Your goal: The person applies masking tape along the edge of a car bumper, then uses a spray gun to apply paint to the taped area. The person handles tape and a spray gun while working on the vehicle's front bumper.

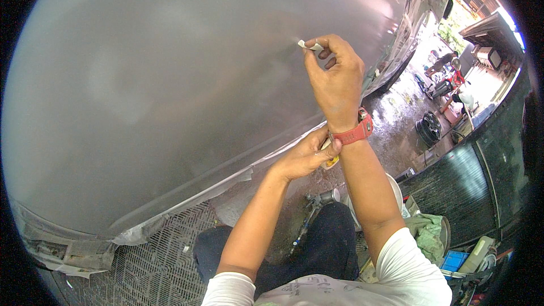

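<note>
Wears a white shirt (317, 293) and dark trousers (334, 235). Grasps a pale, yellow-marked item (330, 162) in the left hand (303, 156), just by the right wrist — too covered by fingers to identify, perhaps tucked there to stay handy. Sports a red watch (354, 131) on that wrist. Pinches a small white scrap (310, 46) between thumb and fingertips of the right hand (337, 73), in front of a broad grey panel (170, 107); likely held by the edge for fine control. Impossible to tell touching from merely near. Along the panel's lower border, note clear film (139, 233) and printed paper (71, 253) — presumably placed to shield neighbouring parts. On the floor past the knees, see a spray-gun-like tool (326, 197); to the right, a white bucket (399, 191) and a green cloth (428, 235). Farther off, beyond a black wheel (429, 129), glimpse a bending person (441, 64) in bright light.
</note>
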